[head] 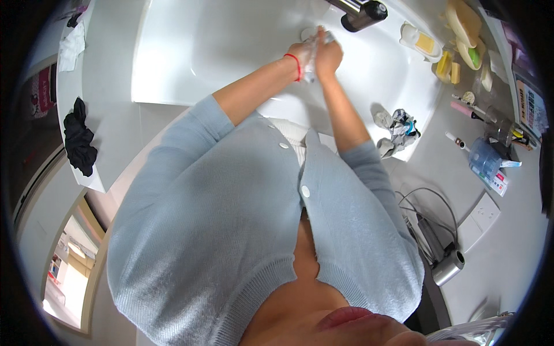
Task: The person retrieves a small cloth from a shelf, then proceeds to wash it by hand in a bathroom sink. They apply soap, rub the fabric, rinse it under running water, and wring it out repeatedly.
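Observation:
My left hand [297, 51], with a red cord at its wrist, grips a wet, whitish piece of fabric [309, 65] that looks soapy. Pressed against the same fabric from the other side is my right hand [330, 57]. Both hands are close together over the white washbasin [233, 52], and much of the fabric is hidden between them. A round white drain cover [307, 33] shows just beyond the fingers. The dark metal faucet [363, 16] juts in above and to the right of my right hand.
Crumpled grey cloths [400, 129] lie on the basin's right rim. A soap dish [422, 42] holds yellow soap beyond them. Toothbrushes, a blue cup [484, 158] and a hair dryer [448, 267] with cables are at right. Black fabric [80, 138] and white fabric [72, 47] rest on the left counter.

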`<state>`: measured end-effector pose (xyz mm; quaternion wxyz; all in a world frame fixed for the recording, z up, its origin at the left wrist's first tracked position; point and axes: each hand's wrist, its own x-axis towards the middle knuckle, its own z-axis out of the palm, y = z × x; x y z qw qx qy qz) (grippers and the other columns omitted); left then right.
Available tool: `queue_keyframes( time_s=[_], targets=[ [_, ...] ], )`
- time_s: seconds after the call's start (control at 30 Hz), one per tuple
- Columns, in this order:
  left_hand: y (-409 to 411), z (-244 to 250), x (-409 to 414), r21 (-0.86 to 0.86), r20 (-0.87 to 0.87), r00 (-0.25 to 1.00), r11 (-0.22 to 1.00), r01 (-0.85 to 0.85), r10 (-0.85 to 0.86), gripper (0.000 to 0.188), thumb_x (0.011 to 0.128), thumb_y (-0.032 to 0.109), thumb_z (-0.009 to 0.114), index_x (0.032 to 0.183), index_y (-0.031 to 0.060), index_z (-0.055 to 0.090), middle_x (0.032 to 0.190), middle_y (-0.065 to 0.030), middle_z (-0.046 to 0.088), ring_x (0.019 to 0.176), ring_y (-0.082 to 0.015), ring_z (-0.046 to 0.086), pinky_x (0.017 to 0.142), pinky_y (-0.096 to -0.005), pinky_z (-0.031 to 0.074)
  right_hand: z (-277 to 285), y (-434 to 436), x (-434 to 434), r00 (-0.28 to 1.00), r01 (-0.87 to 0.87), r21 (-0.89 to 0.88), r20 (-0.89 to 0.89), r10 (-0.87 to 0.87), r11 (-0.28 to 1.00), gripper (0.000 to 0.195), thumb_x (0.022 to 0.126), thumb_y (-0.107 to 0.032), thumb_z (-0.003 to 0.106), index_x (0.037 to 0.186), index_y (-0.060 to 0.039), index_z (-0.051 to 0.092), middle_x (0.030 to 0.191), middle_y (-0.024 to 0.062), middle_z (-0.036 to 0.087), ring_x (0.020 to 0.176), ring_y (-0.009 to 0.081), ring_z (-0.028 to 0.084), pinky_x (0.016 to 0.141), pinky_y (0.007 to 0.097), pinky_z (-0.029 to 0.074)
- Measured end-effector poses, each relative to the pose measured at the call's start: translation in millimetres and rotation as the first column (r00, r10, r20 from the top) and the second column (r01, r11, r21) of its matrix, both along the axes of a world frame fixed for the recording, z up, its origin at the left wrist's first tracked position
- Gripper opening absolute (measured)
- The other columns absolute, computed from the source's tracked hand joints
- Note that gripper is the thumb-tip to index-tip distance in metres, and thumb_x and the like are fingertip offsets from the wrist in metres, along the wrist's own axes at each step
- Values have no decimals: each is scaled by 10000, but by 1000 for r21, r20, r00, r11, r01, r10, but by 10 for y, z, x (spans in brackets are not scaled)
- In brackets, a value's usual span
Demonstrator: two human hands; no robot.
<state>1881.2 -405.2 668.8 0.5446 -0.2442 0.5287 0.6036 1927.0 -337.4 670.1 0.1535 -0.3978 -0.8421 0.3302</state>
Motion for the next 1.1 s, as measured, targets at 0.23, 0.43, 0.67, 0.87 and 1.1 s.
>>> queue_keyframes(
  time_s=[0.23,0.43,0.67,0.87,1.1],
  targets=[
    [86,-179,38,69,1,1000,998,-4,4,444,908,476,477,1049,63,559,1011,-110,623,902,-207,586,766,-393,482,220,84,-68,992,-41,-174,108,60,984,571,870,-545,505,826,3,660,829,252,637,812,408,617,729,444,476],
    [-31,-43,-9,307,75,982,941,140,-171,381,939,452,456,1025,91,545,937,-81,630,836,-218,624,696,-359,522,-157,414,-2,981,36,-78,194,-20,996,608,866,-547,531,756,44,623,686,216,627,696,334,628,645,418,465],
    [-295,207,-290,522,-29,964,819,240,-263,515,890,402,588,1226,24,492,1075,-75,598,912,-199,614,732,-333,529,274,677,181,960,-107,-966,-161,-228,234,513,871,-440,586,1092,20,541,1035,116,613,888,218,617,792,361,530],
    [-393,255,-284,461,-349,899,787,410,-265,581,848,331,665,1256,-23,451,1132,-81,573,971,-171,588,765,-315,518,448,801,316,980,-120,-977,-145,-138,173,536,856,-411,626,1134,38,534,1075,134,604,920,212,620,782,343,537],
    [-185,-33,-106,510,-156,985,860,15,75,623,869,404,620,1287,-14,426,1190,-89,550,1085,-183,536,855,-323,470,230,434,317,975,-149,-589,-222,18,794,478,839,-439,639,990,14,618,961,154,644,895,254,630,760,383,518]
  ],
)
